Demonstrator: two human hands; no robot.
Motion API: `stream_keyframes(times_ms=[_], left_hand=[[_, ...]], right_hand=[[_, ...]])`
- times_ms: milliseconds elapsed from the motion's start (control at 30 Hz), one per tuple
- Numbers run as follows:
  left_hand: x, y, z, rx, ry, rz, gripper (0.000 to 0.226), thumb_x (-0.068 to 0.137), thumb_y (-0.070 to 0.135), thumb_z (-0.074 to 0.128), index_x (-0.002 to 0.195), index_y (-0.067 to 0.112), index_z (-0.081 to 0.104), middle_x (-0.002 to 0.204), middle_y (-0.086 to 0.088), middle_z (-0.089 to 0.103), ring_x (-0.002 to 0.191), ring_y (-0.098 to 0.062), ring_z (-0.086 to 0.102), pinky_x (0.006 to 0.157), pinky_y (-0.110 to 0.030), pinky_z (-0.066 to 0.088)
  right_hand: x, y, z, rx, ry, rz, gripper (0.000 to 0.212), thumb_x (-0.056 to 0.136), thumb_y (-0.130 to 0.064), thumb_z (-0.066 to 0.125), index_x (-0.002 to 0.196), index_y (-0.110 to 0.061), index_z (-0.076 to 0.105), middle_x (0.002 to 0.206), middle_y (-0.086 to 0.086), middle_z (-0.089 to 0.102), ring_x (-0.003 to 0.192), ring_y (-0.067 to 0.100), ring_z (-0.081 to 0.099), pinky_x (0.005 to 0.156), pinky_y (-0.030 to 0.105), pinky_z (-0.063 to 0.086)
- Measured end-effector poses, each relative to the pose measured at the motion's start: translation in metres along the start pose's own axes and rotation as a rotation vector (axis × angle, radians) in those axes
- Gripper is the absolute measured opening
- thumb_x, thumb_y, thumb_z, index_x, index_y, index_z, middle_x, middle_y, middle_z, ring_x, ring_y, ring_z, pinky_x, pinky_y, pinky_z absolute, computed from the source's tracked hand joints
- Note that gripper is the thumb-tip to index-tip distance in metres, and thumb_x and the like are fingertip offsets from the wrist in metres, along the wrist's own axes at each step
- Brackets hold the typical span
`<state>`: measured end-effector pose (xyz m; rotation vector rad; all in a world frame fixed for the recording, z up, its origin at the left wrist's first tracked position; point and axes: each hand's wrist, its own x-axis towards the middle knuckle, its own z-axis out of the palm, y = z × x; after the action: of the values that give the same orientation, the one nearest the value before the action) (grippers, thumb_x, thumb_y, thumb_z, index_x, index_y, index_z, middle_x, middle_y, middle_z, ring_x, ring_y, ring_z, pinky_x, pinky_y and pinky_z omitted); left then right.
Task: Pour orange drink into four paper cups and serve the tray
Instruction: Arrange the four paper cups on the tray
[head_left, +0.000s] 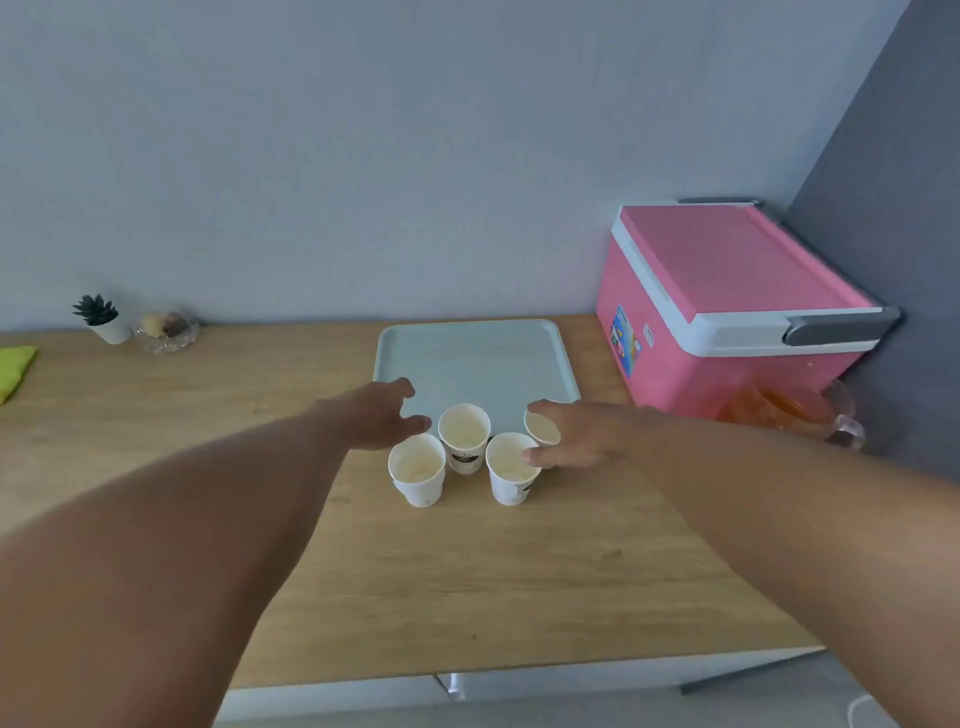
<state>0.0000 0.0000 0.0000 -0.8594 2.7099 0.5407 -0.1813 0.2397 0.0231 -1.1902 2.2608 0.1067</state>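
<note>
Several white paper cups stand empty on the wooden counter just in front of a pale green tray (475, 358): a front left cup (417, 470), a middle cup (464, 436), a front right cup (511, 467) and a far right cup (540, 427). My left hand (382, 415) hovers at the tray's front left corner, fingers apart, holding nothing. My right hand (582, 439) reaches in from the right, its fingers around the far right cup and its thumb against the front right cup's rim. A glass jug of orange drink (789, 410) sits at the right.
A pink cooler box (727, 306) stands in the back right corner, behind the jug. At the back left are a small potted plant (101, 318) and a glass dish (167, 330). A yellow-green cloth (13, 370) lies at the left edge. The counter's front edge (519, 670) runs below.
</note>
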Motion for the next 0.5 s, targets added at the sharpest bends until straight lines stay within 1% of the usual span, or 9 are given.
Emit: stream_keyframes(times_ms=[100, 200, 267, 400, 467, 500], left_hand=[[-0.004, -0.001, 0.007, -0.027, -0.027, -0.009, 0.074, 0.090, 0.068, 0.056, 0.146, 0.021, 0.041, 0.136, -0.001, 0.060, 0.123, -0.023, 0.057, 0.100, -0.039, 0.044], [-0.007, -0.002, 0.016, -0.072, -0.074, -0.026, 0.087, 0.082, 0.076, 0.059, 0.147, 0.021, 0.040, 0.142, -0.001, 0.056, 0.126, -0.022, 0.056, 0.100, -0.037, 0.044], [-0.008, -0.004, 0.020, -0.102, -0.094, -0.028, 0.097, 0.074, 0.081, 0.063, 0.149, 0.023, 0.038, 0.146, 0.000, 0.053, 0.127, -0.022, 0.055, 0.103, -0.040, 0.044], [-0.010, -0.003, 0.029, -0.097, -0.128, -0.032, 0.115, 0.057, 0.088, 0.066, 0.149, 0.028, 0.034, 0.147, 0.003, 0.051, 0.130, -0.022, 0.053, 0.106, -0.045, 0.044], [-0.010, -0.003, 0.032, -0.084, -0.131, -0.031, 0.118, 0.053, 0.088, 0.067, 0.149, 0.028, 0.033, 0.147, 0.003, 0.051, 0.128, -0.023, 0.054, 0.105, -0.047, 0.045], [-0.010, -0.002, 0.034, -0.077, -0.132, -0.027, 0.116, 0.055, 0.085, 0.070, 0.149, 0.028, 0.034, 0.146, 0.002, 0.051, 0.126, -0.023, 0.055, 0.103, -0.047, 0.047]], right_hand=[[0.003, -0.002, 0.007, -0.050, -0.009, -0.008, 0.095, 0.089, -0.077, 0.056, 0.166, -0.037, 0.016, 0.165, 0.000, 0.040, 0.148, 0.027, 0.043, 0.110, 0.041, 0.041], [0.007, -0.004, 0.017, -0.061, -0.047, 0.006, 0.104, 0.081, -0.083, 0.059, 0.165, -0.042, 0.013, 0.167, -0.002, 0.039, 0.150, 0.027, 0.042, 0.112, 0.043, 0.041], [0.012, -0.004, 0.020, -0.077, -0.050, -0.008, 0.106, 0.079, -0.082, 0.062, 0.165, -0.044, 0.012, 0.167, -0.002, 0.039, 0.148, 0.029, 0.043, 0.112, 0.045, 0.043], [0.015, -0.005, 0.023, -0.099, -0.017, -0.047, 0.107, 0.076, -0.080, 0.064, 0.163, -0.046, 0.013, 0.167, -0.007, 0.039, 0.149, 0.028, 0.042, 0.111, 0.046, 0.043], [0.018, -0.005, 0.024, -0.102, -0.019, -0.049, 0.108, 0.073, -0.081, 0.065, 0.162, -0.047, 0.014, 0.164, -0.008, 0.042, 0.147, 0.028, 0.045, 0.109, 0.047, 0.045], [0.021, -0.004, 0.025, -0.098, -0.024, -0.050, 0.109, 0.071, -0.081, 0.065, 0.161, -0.048, 0.015, 0.162, -0.009, 0.043, 0.146, 0.028, 0.046, 0.108, 0.047, 0.045]])
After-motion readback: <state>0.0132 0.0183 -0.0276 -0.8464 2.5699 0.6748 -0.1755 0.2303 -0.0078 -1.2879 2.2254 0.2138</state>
